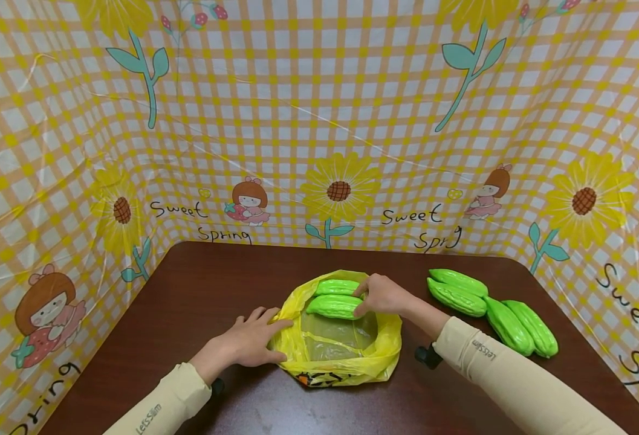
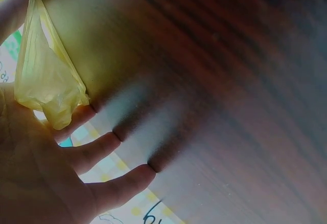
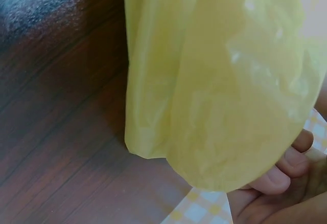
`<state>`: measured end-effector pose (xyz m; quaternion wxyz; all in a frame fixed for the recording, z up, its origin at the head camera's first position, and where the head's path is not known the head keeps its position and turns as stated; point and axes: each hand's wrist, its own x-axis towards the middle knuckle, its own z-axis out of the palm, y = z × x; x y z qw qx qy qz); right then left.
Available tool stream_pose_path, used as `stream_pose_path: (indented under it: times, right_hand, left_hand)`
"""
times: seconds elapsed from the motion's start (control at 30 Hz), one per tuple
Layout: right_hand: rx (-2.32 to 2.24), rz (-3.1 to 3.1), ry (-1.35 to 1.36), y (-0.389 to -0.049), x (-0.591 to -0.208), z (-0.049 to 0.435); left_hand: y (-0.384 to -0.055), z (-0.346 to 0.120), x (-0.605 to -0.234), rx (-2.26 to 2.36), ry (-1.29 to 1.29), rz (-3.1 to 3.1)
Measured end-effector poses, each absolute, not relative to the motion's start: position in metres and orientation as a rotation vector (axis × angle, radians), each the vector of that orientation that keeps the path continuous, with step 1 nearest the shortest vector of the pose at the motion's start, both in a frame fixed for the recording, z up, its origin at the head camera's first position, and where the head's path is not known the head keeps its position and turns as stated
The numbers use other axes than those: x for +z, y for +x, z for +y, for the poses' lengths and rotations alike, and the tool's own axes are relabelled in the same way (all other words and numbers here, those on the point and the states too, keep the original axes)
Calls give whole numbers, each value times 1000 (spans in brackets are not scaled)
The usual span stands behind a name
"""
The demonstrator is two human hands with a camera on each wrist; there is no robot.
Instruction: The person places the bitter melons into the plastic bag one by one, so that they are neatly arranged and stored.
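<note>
A yellow plastic bag (image 1: pixel 390 344) stands on the table with its mouth wide open. Inside lie two bright green bitter melons, a far one (image 1: pixel 337 287) and a near one (image 1: pixel 331 306). My right hand (image 1: pixel 385 296) reaches over the bag's right rim and pinches the right end of the near bitter melon. In the right wrist view, the bag (image 3: pixel 219 81) covers much of that hand, whose curled fingers (image 3: pixel 276 179) show below. My left hand (image 1: pixel 248 338) touches the bag's left side. Its fingers (image 2: pixel 125 185) are spread, with tips at the tabletop.
Several more bitter melons (image 1: pixel 457 296) lie in pairs on the right side of the dark wooden table (image 1: pixel 205 284). A checked cloth (image 1: pixel 275 133) with sunflowers hangs around the table's back and sides.
</note>
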<state>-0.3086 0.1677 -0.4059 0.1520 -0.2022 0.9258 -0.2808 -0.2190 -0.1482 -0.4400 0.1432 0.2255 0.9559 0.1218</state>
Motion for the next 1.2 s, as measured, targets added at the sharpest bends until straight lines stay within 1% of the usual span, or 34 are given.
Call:
stream_pose_path:
  times: [0.6, 0.77, 1.2]
  right_hand:
    - [-723, 2784, -479, -305, -412, 164]
    - [-735, 2784, -492, -304, -413, 165]
    - [-809, 2760, -511, -296, -400, 173]
  left_hand:
    - [-219, -147, -441, 335, 656, 2760]
    - [-219, -147, -441, 338, 655, 2756]
    - [-217, -147, -438, 352, 646, 2757]
